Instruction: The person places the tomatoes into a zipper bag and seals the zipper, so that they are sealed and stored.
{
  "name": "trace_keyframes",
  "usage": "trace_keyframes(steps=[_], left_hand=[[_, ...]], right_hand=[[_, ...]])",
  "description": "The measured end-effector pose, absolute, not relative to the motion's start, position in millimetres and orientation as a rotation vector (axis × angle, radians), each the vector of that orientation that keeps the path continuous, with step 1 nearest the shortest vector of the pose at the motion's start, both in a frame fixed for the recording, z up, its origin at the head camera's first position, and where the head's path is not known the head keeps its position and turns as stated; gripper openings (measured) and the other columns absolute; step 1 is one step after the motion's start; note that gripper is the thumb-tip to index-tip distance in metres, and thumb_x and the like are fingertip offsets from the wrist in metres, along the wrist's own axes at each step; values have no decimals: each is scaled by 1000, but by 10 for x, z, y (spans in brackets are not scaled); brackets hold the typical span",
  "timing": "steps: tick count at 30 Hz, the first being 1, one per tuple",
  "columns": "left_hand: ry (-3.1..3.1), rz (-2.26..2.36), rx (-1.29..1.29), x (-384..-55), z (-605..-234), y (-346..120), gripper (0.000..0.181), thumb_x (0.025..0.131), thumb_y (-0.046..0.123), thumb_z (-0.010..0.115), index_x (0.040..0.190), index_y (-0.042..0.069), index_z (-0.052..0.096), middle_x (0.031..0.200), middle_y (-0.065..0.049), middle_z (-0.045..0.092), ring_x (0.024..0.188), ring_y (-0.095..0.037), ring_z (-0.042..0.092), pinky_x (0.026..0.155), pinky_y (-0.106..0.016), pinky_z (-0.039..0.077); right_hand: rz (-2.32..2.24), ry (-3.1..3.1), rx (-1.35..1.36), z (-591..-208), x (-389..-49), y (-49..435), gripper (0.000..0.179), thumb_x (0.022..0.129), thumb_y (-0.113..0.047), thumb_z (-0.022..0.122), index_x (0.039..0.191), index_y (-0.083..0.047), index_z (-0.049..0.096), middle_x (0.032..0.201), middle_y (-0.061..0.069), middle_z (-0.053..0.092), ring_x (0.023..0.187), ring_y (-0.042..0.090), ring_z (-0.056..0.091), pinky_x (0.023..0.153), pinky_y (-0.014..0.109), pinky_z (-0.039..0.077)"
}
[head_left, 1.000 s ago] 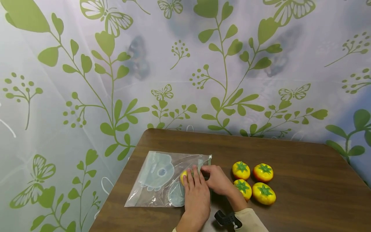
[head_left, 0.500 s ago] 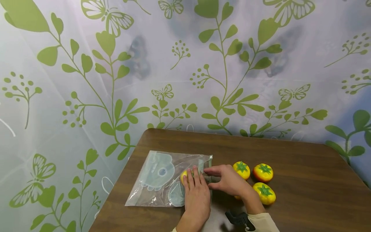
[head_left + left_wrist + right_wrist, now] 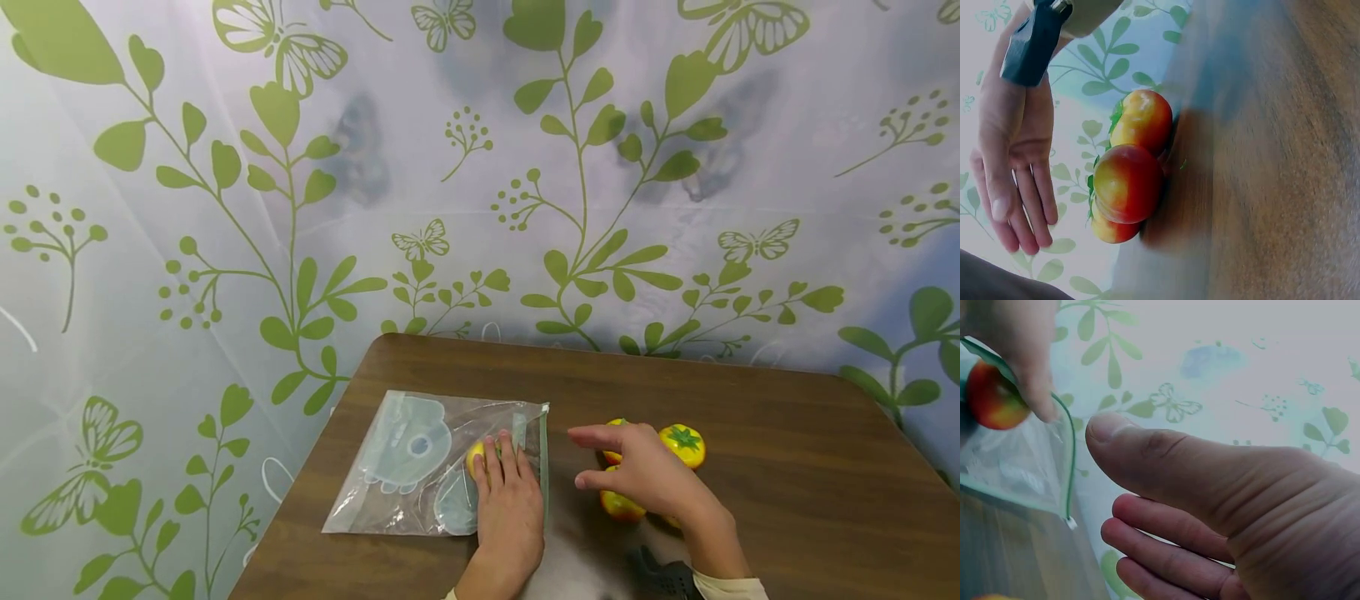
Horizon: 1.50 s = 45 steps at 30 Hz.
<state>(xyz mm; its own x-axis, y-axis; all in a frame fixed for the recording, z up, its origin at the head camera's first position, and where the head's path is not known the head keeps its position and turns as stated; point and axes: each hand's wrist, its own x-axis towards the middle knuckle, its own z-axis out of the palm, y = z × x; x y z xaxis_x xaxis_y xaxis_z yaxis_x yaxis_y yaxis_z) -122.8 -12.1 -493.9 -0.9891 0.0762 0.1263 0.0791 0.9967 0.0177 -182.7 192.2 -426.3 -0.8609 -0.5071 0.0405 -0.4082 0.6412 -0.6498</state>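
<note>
A clear zip bag (image 3: 461,415) with pale blue printing lies flat on the left of the table, its green-edged mouth facing right. My left hand (image 3: 512,508) rests over the mouth end. In the right wrist view, my left hand (image 3: 1019,347) grips the raised lip, and a red-yellow tomato-like fruit (image 3: 996,397) sits inside. Part of that fruit (image 3: 475,458) shows beside my left fingers in the head view. My right hand (image 3: 654,471), thumb and fingers apart and holding nothing, hovers over several matching fruits (image 3: 684,444), partly hiding them.
Brown wooden table (image 3: 795,467) stands against a patterned curtain (image 3: 465,192) with green leaves and butterflies. In the left wrist view, fruits (image 3: 1129,184) sit clustered beside my right hand. A dark wrist mount (image 3: 667,577) is on my right wrist.
My right hand has left the bag's mouth and moved right, over the loose fruits, its thumb and fingers spreading. The left hand and the bag stay nearly in place.
</note>
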Motion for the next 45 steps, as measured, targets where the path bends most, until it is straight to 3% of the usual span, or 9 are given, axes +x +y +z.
trace_keyframes(steps=[4, 14, 25, 28, 32, 39, 45], left_hand=[[-2996, -32, -122, -1224, -4951, -126, 76, 88, 15, 88, 156, 1, 57, 173, -24, 41, 161, -47, 38, 128, -59, 37], [-2959, -46, -121, -1225, -4965, -138, 80, 83, 14, 92, 154, 0, 58, 170, -24, 44, 159, -47, 42, 126, -58, 40], [-2986, -44, -110, -1236, -4963, -144, 90, 78, 18, 96, 157, 1, 56, 172, -23, 42, 160, -46, 40, 127, -58, 38], [-2990, -50, -105, -1237, -4967, -143, 90, 78, 16, 96, 157, 1, 55, 172, -23, 42, 160, -46, 40, 128, -58, 38], [-2992, -51, -109, -1237, -4973, -141, 90, 79, 16, 95, 157, 0, 55, 172, -23, 42, 161, -46, 39, 128, -58, 37], [-3001, -67, -116, -1239, -4963, -142, 91, 79, 16, 96, 158, -1, 53, 173, -24, 41, 161, -47, 37, 128, -59, 37], [-3001, -67, -121, -1240, -4962, -141, 89, 80, 15, 94, 158, -1, 54, 173, -24, 41, 161, -47, 38, 128, -60, 37]], right_hand=[[-1019, 2749, -718, -4223, -1764, 2051, 62, 89, -44, 91, 142, -17, 74, 138, 1, 78, 129, 27, 73, 105, 54, 59], [-955, 2892, -679, -4189, -1622, 2338, 64, 86, -45, 93, 140, -15, 76, 136, 0, 78, 124, 29, 76, 97, 34, 62], [-869, 2945, -563, -4212, -1558, 2616, 66, 85, -49, 93, 141, -21, 76, 138, 0, 77, 121, 25, 77, 95, 33, 61], [-831, 2962, -526, -4253, -1536, 2716, 65, 86, -49, 92, 142, -21, 75, 135, -2, 79, 120, 25, 77, 95, 41, 61], [-818, 2947, -452, -4305, -1494, 2882, 65, 87, -48, 91, 143, -18, 74, 133, 5, 80, 121, 36, 75, 94, 56, 61], [-745, 2960, -341, -4376, -1421, 3166, 68, 86, -55, 90, 141, -20, 75, 139, 11, 76, 122, 38, 75, 86, 36, 64], [-737, 2925, -281, -4454, -1373, 3355, 71, 89, -54, 87, 146, -15, 71, 144, 18, 73, 121, 38, 75, 88, 46, 65]])
